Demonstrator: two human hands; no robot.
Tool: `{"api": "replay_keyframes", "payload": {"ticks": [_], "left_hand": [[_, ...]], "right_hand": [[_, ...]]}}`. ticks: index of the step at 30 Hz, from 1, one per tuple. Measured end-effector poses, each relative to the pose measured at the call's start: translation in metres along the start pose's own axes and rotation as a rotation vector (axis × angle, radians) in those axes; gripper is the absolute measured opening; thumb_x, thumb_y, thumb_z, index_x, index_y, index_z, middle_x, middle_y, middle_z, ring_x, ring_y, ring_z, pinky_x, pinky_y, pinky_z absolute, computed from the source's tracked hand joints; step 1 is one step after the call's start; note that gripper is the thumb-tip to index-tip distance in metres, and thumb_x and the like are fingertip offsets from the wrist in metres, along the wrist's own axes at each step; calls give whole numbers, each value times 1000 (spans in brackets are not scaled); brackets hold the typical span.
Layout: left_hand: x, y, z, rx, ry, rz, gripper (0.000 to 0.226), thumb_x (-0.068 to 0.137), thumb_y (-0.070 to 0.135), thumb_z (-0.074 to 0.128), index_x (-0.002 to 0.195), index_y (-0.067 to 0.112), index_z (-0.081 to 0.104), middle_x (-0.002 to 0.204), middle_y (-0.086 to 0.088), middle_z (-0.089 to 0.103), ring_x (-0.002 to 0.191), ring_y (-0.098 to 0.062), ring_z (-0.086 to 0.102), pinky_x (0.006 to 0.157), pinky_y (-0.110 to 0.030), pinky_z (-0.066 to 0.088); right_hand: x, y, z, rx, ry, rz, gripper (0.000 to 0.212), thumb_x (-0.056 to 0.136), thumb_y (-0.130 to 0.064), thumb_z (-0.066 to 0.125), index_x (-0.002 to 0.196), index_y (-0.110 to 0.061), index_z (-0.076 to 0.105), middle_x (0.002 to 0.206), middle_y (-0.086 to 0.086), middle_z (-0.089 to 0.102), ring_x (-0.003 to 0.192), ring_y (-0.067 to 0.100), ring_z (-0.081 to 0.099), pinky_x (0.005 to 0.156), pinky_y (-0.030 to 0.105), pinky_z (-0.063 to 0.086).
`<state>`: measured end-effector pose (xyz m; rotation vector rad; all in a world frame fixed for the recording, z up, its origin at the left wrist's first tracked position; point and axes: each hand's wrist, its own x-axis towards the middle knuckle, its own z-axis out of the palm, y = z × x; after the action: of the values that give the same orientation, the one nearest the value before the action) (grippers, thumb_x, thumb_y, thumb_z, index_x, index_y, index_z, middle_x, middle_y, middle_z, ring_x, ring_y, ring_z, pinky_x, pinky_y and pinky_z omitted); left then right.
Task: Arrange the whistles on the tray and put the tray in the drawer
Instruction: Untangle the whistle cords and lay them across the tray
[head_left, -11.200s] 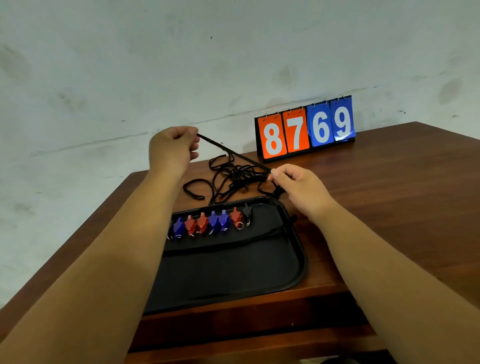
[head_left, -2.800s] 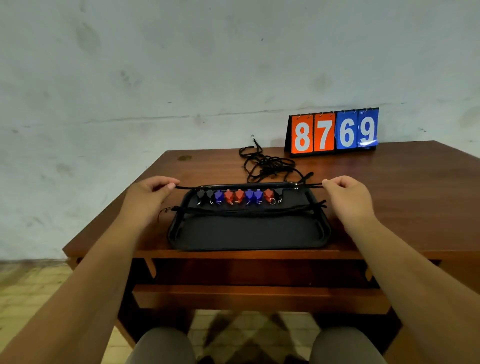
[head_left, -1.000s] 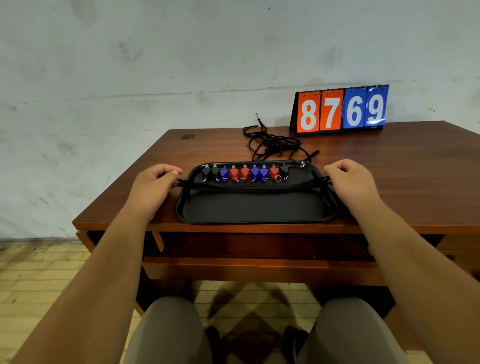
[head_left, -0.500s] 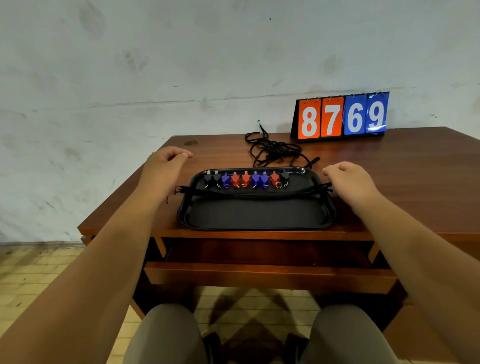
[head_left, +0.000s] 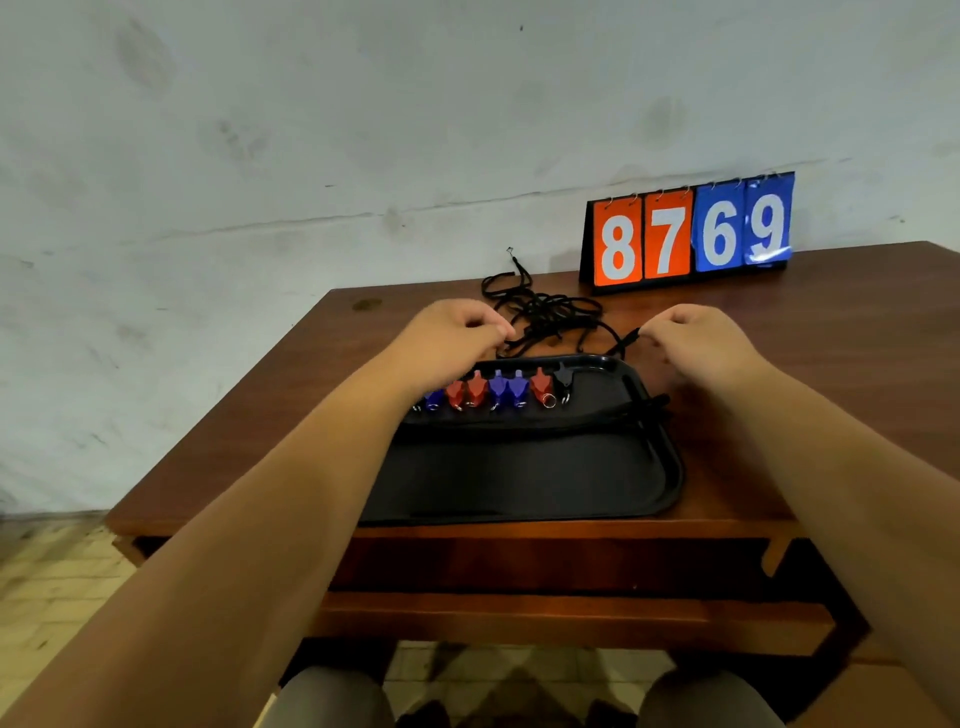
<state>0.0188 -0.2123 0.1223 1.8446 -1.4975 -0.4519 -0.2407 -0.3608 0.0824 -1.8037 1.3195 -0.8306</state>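
Black cords (head_left: 545, 316): limp, tangled, tray's (head_left: 519, 467) 12 o'clock; lift by ends.
Left hand (head_left: 452, 338), right hand (head_left: 701, 345): curled there, grip unclear.

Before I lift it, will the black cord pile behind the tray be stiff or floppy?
Probably floppy: the black cord pile lies in loose loops on the table. It looks tangled, so pulling one strand would likely drag the others. Being thin cord, it should be light.

Black tray (head_left: 670, 467) on table (head_left: 831, 338): whistles (head_left: 493, 389) rowed along far rim. Beyond it, left hand (head_left: 457, 332) and right hand (head_left: 696, 338), fingers curled, at tangled cords (head_left: 545, 312).
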Motion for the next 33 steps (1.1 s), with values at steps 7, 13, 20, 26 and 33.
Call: {"api": "replay_keyframes", "payload": {"ticks": [7,13,20,26,33], "left_hand": [[58,8,26,136,-82,63,21,108,30,60,110,38,80,121,22,70,109,5,62,88,-16,42],[95,6,47,283,-197,120,21,109,24,60,116,33,78,121,18,68,102,-3,65,89,-26,46],[129,13,77,446,-330,178,30,106,12,66,124,35,76,127,11,70,117,-10,62,99,-29,44],[144,15,90,485,-407,139,16,100,18,76,109,31,77,115,8,72,110,-15,67,95,-33,54],[139,19,94,390,-258,162,2,107,26,68,107,27,70,109,11,59,100,-11,58,88,-28,40]], "right_hand": [[41,5,7,196,-17,74,18,103,-31,64,105,-21,79,111,10,77,99,22,70,97,45,59],[54,30,22,195,13,48,22,100,-36,64,96,-22,81,101,7,79,90,22,69,94,47,61],[56,34,20,136,-9,-14,21,103,-35,64,94,-26,81,95,3,78,90,20,69,88,43,61],[60,37,20,108,-17,-64,21,101,-36,64,91,-27,81,89,-3,75,85,17,66,77,38,56],[59,38,17,173,13,-79,13,102,-34,65,98,-32,78,89,-3,73,84,16,66,79,37,57]]}}
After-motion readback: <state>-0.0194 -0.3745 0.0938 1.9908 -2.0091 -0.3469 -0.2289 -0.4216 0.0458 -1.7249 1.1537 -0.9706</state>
